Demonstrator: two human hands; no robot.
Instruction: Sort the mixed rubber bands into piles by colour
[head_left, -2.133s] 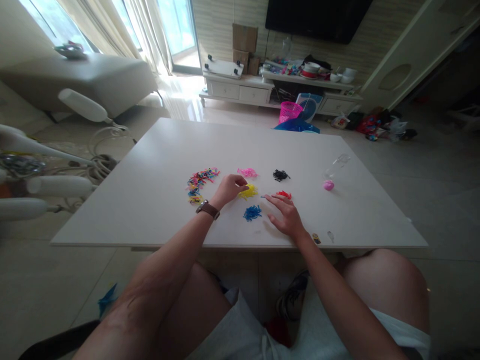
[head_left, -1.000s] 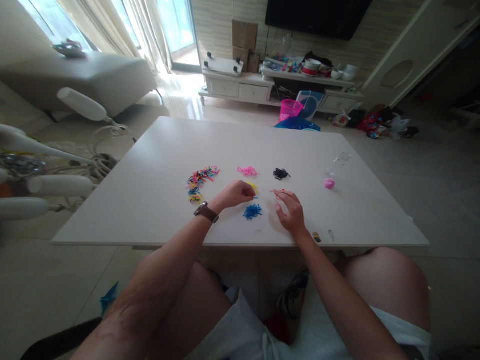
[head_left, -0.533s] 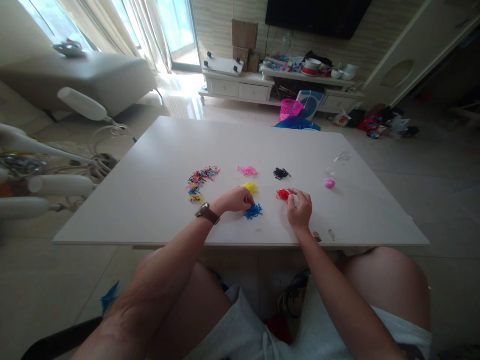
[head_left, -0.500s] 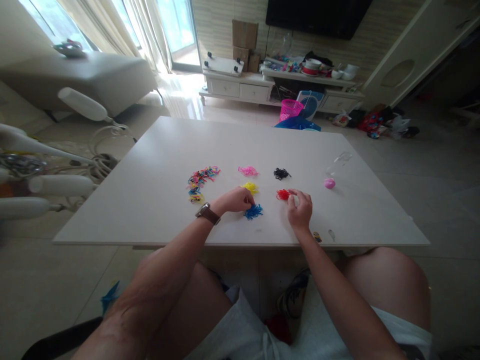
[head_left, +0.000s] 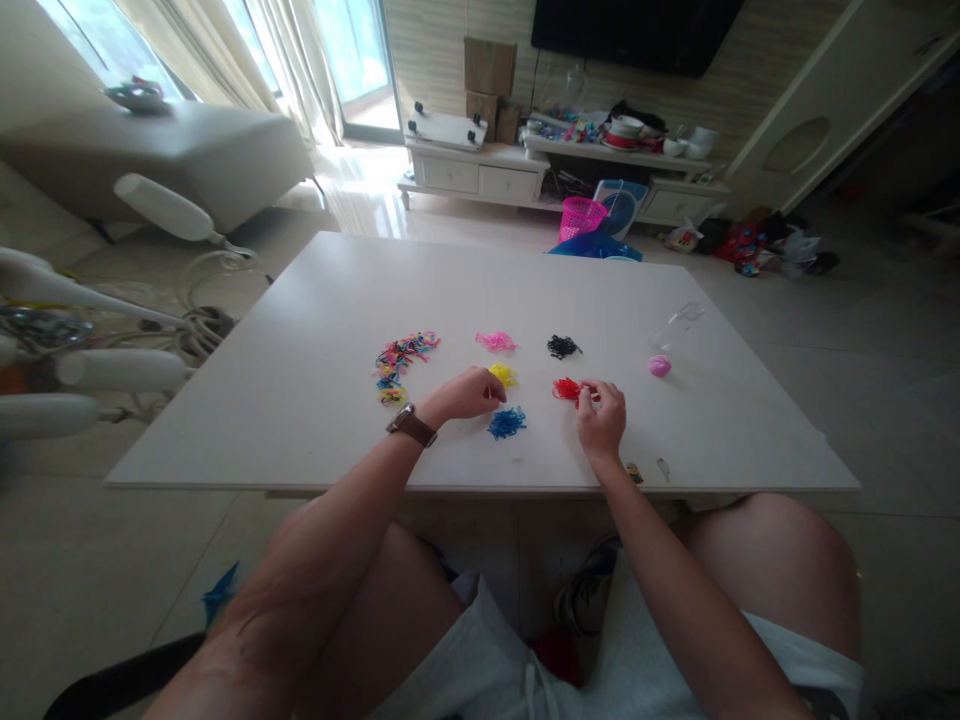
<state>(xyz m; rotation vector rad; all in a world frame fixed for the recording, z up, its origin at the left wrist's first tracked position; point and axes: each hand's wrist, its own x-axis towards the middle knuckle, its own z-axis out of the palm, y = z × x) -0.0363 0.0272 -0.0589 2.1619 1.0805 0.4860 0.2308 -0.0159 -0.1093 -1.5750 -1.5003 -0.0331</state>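
My left hand hovers between a pile of yellow bands and a pile of blue bands, its fingers curled into a pinch. Whatever it may hold is too small to make out. At the right edge of a pile of red bands is my right hand, thumb and fingertips drawn together; what lies between them is hidden. Farther back lie pink bands and black bands. A curved heap of mixed-colour bands spreads out to the left.
On the white table, a pink round object sits near a clear container at the right. By the front edge lie a small yellow-and-black piece and a small clear piece. A pink basket stands beyond.
My left hand has drawn back slightly from the blue bands, leaving more of that pile in view. My right thumb and fingers have come closer together beside the red bands.
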